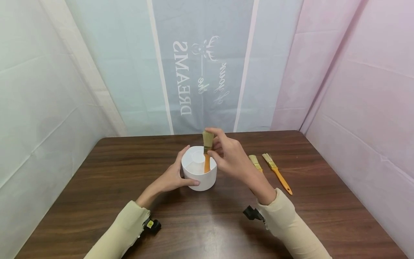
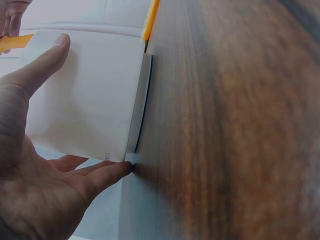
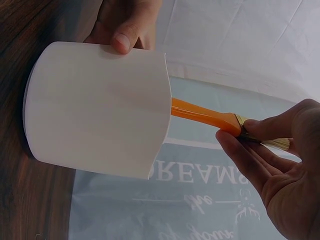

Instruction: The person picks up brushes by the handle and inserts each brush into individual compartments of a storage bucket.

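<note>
A white round container (image 1: 207,182) with inner dividers stands on the table. My left hand (image 1: 171,178) holds it from the left, thumb on the near wall and fingers round the far side; the left wrist view shows the thumb (image 2: 47,62) flat along the wall. My right hand (image 1: 234,158) pinches a paintbrush (image 1: 207,162) at its metal band, bristles up. The brush's orange handle (image 3: 200,114) points down past the rim, its lower end hidden inside the container in the right wrist view.
Two more paintbrushes lie on the wooden table (image 1: 200,230) to the right: one brush (image 1: 279,175) in full sight, the other brush (image 1: 255,162) partly behind my right wrist. A printed curtain (image 1: 207,21) hangs beyond the far edge, with pale sheets at both sides.
</note>
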The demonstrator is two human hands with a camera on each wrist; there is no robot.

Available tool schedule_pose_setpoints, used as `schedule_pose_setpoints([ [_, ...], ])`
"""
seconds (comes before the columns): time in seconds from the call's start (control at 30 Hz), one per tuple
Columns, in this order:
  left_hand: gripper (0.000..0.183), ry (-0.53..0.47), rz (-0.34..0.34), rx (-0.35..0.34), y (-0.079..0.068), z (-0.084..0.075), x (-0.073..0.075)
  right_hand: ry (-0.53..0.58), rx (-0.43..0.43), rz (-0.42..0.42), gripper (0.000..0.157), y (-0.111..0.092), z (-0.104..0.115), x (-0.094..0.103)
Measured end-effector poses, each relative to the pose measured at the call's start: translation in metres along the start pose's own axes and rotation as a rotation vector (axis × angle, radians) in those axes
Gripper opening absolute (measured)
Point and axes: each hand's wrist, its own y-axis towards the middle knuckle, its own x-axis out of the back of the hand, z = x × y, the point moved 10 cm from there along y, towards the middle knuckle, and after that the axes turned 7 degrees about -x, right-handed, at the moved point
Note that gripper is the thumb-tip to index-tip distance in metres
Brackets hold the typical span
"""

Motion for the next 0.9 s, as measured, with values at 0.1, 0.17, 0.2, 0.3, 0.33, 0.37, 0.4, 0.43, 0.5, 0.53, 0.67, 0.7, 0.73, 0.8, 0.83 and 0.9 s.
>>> schedule_pose_setpoints([
  [0.1, 0.127, 0.006, 0.001, 0.007, -0.0008, 0.0006, 0.0005, 0.011, -0.013, 0.000, 0.062, -0.0003, -0.0017, 0.0010],
  [0.17, 0.127, 0.011, 0.003, 0.006, -0.0004, 0.0008, 0.0004, 0.016, -0.020, -0.001, 0.062, -0.0005, -0.0029, 0.0016],
  [0.2, 0.127, 0.010, 0.004, 0.005, -0.0002, 0.0005, 0.0005, 0.018, -0.022, -0.001, 0.062, -0.0004, -0.0032, 0.0019],
  [0.3, 0.127, 0.002, 0.002, 0.003, 0.0002, 0.0000, 0.0007, 0.018, -0.022, 0.008, 0.062, 0.0000, -0.0042, 0.0002],
  [0.33, 0.127, 0.000, 0.003, 0.005, -0.0002, -0.0003, 0.0008, 0.018, -0.022, 0.013, 0.062, 0.0002, -0.0040, -0.0006],
  [0.37, 0.127, -0.002, 0.002, 0.004, -0.0001, 0.0000, 0.0007, 0.018, -0.022, 0.017, 0.062, 0.0002, -0.0040, -0.0013],
  [0.4, 0.127, -0.002, 0.002, 0.006, -0.0003, 0.0000, 0.0006, 0.016, -0.024, 0.020, 0.062, 0.0004, -0.0042, -0.0022],
  [0.43, 0.127, -0.001, 0.003, 0.005, 0.0001, -0.0001, 0.0005, 0.015, -0.024, 0.023, 0.062, 0.0006, -0.0044, -0.0024],
  [0.5, 0.127, 0.004, 0.004, 0.006, 0.0006, -0.0002, 0.0004, 0.011, -0.025, 0.025, 0.061, 0.0008, -0.0041, -0.0021],
  [0.53, 0.127, 0.006, 0.005, 0.007, 0.0009, -0.0002, 0.0002, 0.010, -0.026, 0.024, 0.061, 0.0008, -0.0041, -0.0017],
  [0.67, 0.127, 0.004, 0.006, 0.006, 0.0019, -0.0011, 0.0000, 0.007, -0.026, 0.014, 0.061, 0.0012, -0.0040, 0.0000],
  [0.7, 0.127, 0.003, 0.005, 0.005, 0.0022, -0.0009, -0.0001, 0.006, -0.026, 0.012, 0.061, 0.0013, -0.0039, 0.0001],
  [0.73, 0.127, 0.004, 0.005, 0.008, 0.0019, -0.0010, 0.0000, 0.008, -0.025, 0.011, 0.061, 0.0013, -0.0038, 0.0002],
  [0.8, 0.127, 0.009, 0.005, 0.011, 0.0011, 0.0004, -0.0001, 0.010, -0.025, 0.011, 0.061, 0.0009, -0.0037, -0.0004],
  [0.83, 0.126, 0.012, 0.005, 0.014, 0.0004, 0.0006, -0.0002, 0.009, -0.026, 0.012, 0.060, 0.0006, -0.0039, -0.0007],
  [0.9, 0.126, 0.018, 0.004, 0.016, 0.0000, 0.0014, 0.0001, 0.004, -0.027, 0.014, 0.060, 0.0006, -0.0041, -0.0009],
])
